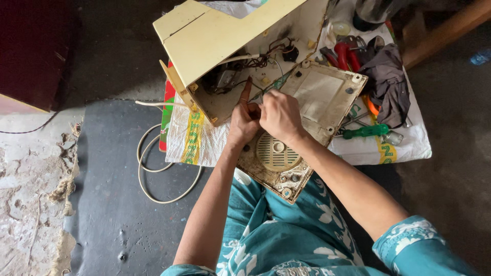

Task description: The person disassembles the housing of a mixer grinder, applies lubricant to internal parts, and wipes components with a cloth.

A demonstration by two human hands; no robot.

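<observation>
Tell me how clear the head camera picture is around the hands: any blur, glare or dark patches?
Head view: even, soft daylight, no glare; left hand and right hand are sharp, meeting over the opened cream casing; wiring inside sits in shadow; the upper left corner is dark and featureless; slight wide-angle stretch toward the edges.

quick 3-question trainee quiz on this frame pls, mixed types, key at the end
1. True or false: both hands work at the open underside of the cream appliance casing.
2. Which tool lies right of the base plate on the white sack? A) hammer B) green-handled screwdriver C) saw
3. Fill in: the white cord lies looped on the dark ____.

Key:
1. True: the left hand and right hand meet at the opening, by the wiring.
2. B, the green-handled screwdriver.
3. Floor.
</observation>
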